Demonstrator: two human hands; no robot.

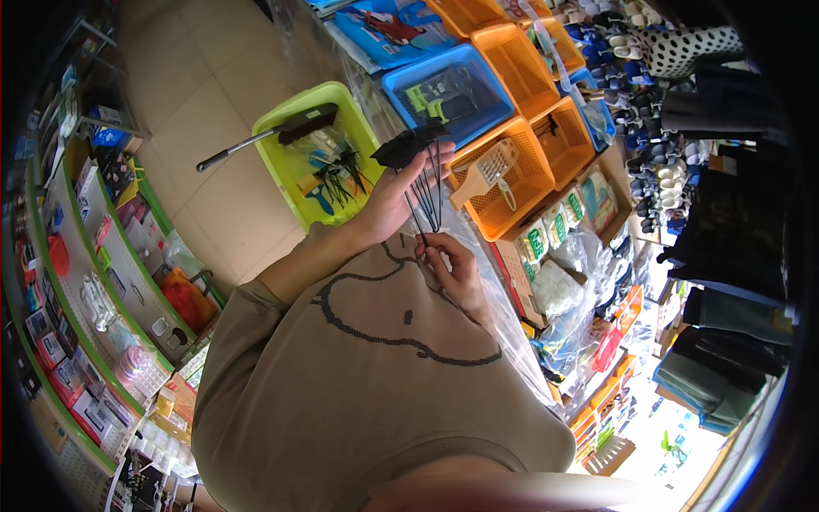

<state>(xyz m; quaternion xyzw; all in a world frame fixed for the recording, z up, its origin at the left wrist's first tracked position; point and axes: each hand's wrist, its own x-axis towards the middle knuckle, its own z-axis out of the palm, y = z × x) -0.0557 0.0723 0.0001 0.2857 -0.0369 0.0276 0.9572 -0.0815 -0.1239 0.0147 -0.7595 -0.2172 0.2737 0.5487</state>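
Observation:
A bundle of thin black strands with a wide, dark, folded end (409, 145) is in front of my chest; its exact kind I cannot make out. My left hand (392, 198) supports it near the wide end, with the strands crossing the palm and fingers. Lower down, my right hand (459, 271) pinches the narrow end where the strands come together. To the left of my hands, a lime-green basin (275, 158) holds similar black strands (343, 177), a blue-handled tool (319, 201) and a dark brush head (309, 121), whose grey handle (230, 154) sticks out over the rim.
Blue basket (401, 78) and orange baskets (503, 224) line the display beyond my hands, one with a beige slotted spatula (485, 175). Green-edged shelves (128, 294) of goods stand left of the tiled floor (192, 102). Shoes (670, 175) and dark clothes (734, 222) are at right.

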